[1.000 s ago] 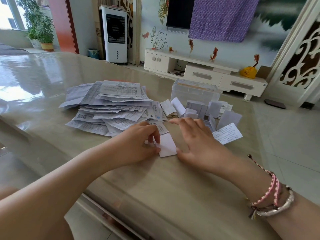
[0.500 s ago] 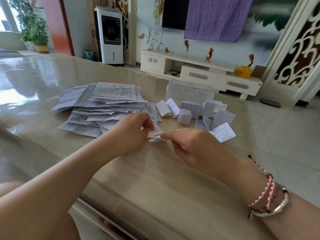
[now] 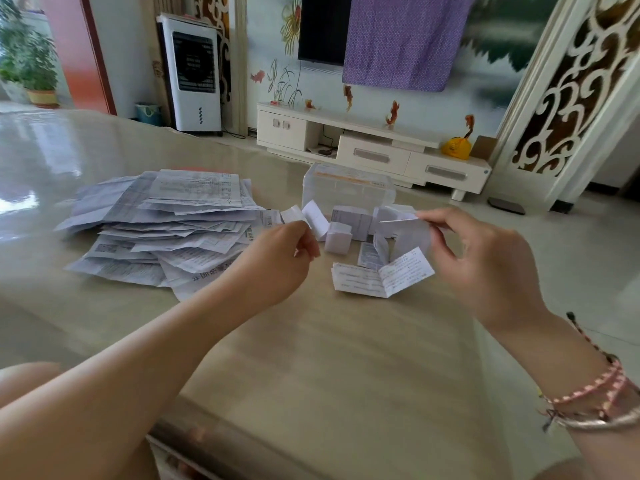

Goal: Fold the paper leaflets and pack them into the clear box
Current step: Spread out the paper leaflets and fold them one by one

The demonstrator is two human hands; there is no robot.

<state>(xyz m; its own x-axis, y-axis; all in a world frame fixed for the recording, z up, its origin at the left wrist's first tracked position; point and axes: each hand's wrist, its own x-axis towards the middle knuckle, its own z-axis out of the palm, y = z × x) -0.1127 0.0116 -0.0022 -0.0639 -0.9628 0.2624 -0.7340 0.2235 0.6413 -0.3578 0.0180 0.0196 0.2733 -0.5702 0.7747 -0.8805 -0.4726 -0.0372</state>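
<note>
While your right hand [image 3: 485, 261] pinches one folded leaflet [image 3: 403, 233] and your left hand [image 3: 280, 258] curls empty, the clear box [image 3: 348, 190] awaits; the pile [image 3: 166, 230] left of it remains unfolded.

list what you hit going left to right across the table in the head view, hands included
Pile of unfolded leaflets → left hand → small folded leaflet block → open printed leaflet lying flat → right hand, which pinches a folded leaflet. The clear box sits farther back, behind the folded pieces.
</note>
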